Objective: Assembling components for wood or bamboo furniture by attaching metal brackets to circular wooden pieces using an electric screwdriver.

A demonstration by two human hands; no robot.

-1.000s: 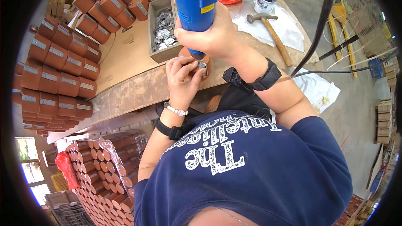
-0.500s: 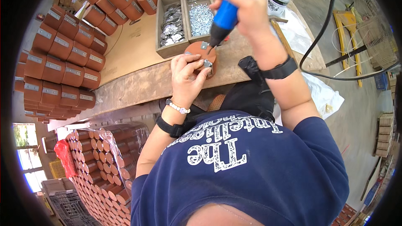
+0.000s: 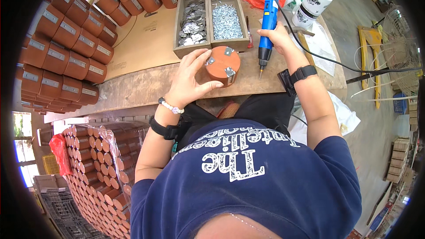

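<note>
Terracotta-brown round block with small metal plates (image 3: 220, 65) sits on the wooden bench (image 3: 146, 84), clasped by the left hand (image 3: 189, 82); the right hand (image 3: 278, 35) grips a blue electric screwdriver (image 3: 267, 26), tip seemingly just off the bench

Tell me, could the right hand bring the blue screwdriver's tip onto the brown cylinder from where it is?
Probably yes. The right hand holds the blue electric screwdriver upright just beside the brown cylinder, which the left hand grips on the workbench. Nothing lies between tip and cylinder.

Left hand (image 3: 188, 84) grips brown cylinder (image 3: 220, 65); right hand (image 3: 278, 35) holds blue screwdriver (image 3: 267, 28).
</note>
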